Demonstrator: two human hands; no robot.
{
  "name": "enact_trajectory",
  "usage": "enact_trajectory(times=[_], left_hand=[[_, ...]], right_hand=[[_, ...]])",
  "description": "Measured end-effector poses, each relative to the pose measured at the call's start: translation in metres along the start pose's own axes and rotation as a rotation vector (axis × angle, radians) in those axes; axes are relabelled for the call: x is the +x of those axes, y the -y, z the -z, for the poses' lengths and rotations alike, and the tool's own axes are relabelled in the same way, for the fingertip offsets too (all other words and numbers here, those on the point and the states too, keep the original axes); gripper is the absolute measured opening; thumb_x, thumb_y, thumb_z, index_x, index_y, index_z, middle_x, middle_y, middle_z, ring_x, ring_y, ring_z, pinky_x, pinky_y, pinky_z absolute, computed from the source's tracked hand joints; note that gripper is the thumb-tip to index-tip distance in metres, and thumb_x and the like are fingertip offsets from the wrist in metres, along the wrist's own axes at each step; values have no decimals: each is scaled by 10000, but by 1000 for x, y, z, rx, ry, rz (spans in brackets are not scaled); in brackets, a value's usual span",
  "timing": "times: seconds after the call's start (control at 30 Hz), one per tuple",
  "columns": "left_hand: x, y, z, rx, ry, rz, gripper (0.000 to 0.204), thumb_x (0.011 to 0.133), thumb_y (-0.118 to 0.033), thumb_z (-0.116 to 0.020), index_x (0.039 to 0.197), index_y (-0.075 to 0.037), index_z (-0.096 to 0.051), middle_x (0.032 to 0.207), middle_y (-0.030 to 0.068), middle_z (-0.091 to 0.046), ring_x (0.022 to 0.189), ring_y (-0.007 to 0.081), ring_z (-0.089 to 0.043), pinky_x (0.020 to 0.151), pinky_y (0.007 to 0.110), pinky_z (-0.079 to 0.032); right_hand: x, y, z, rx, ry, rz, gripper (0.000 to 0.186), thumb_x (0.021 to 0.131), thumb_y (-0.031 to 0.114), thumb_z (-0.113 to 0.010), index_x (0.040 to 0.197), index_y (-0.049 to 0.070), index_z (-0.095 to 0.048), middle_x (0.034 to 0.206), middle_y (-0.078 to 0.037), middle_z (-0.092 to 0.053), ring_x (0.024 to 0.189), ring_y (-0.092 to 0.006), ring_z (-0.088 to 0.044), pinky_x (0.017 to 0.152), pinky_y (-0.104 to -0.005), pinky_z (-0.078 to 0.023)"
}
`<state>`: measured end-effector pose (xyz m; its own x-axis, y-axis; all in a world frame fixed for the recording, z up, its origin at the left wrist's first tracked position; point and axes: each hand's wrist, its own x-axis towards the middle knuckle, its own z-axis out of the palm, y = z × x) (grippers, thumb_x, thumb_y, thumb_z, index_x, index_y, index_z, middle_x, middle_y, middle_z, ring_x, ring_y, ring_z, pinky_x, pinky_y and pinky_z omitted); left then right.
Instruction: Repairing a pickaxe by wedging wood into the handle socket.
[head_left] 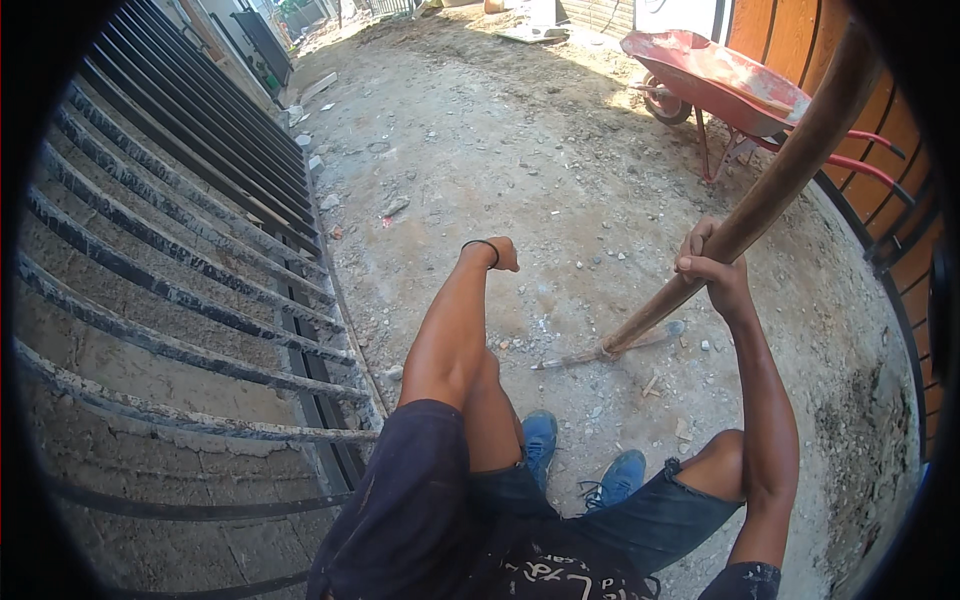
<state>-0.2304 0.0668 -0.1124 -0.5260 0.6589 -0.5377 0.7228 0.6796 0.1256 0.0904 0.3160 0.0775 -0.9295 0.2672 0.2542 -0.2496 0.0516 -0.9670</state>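
Note:
My right hand is wrapped round the wooden handle of a pickaxe. The handle slants from the upper right down to the ground in front of my feet. There its narrow, dusty head rests on the dirt, one end pointing left and the other right. My left hand, with a dark band at the wrist, hangs over the ground ahead of my left knee. Its fingers look curled in with nothing in them, and it is apart from the pickaxe.
A metal-barred gate runs along my left. At the upper right a red wheelbarrow stands beside an orange-brown panelled gate. Rough dirt ground with scattered stones stretches ahead. My blue shoes stand close to the pickaxe head.

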Motion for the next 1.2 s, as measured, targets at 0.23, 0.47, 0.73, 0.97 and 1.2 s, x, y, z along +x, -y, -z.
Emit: enact_trajectory(times=[0.23, 0.47, 0.73, 0.97, 1.2], left_hand=[[5, -2, -1, -44, 9, 66, 469, 790, -334, -681, 1104, 14, -674, 1148, 183, -670, 1066, 304, -644, 895, 401, -509], [0, 17, -3, -9, 9, 70, 462, 787, -342, -686, 1094, 4, -682, 1146, 188, -669, 1064, 311, -643, 896, 402, -510], [6, 2, -4, -37, 16, 65, 461, 778, -334, -687, 1093, 2, -682, 1163, 185, -663, 1077, 310, -637, 904, 401, -507], [23, 11, -13, 7, 30, 47, 476, 782, -339, -678, 1115, 0, -672, 1178, 183, -657, 1090, 309, -631, 908, 405, -503], [23, 31, -15, 23, 48, 33, 494, 815, -365, -649, 1151, -3, -656, 1222, 179, -636, 1116, 320, -615, 934, 412, -487]], right_hand=[[-1, -1, 2, -1, -10, -2, 272, 656, 133, -739, 734, 89, -482, 651, -20, -515, 586, -112, -506, 579, -254, -404], [4, 0, -6, 22, 17, 5, 269, 655, 132, -736, 732, 91, -482, 652, -17, -510, 588, -111, -504, 587, -251, -400], [0, -1, 1, -1, -3, -17, 273, 649, 133, -739, 731, 92, -482, 653, -13, -505, 593, -111, -505, 594, -250, -397], [-1, 2, 0, -23, -9, -14, 276, 649, 139, -742, 728, 93, -481, 655, -13, -504, 594, -113, -507, 598, -254, -399], [4, -3, -3, -6, 11, -9, 268, 648, 137, -743, 737, 90, -494, 664, -9, -504, 615, -116, -512, 616, -260, -400]])
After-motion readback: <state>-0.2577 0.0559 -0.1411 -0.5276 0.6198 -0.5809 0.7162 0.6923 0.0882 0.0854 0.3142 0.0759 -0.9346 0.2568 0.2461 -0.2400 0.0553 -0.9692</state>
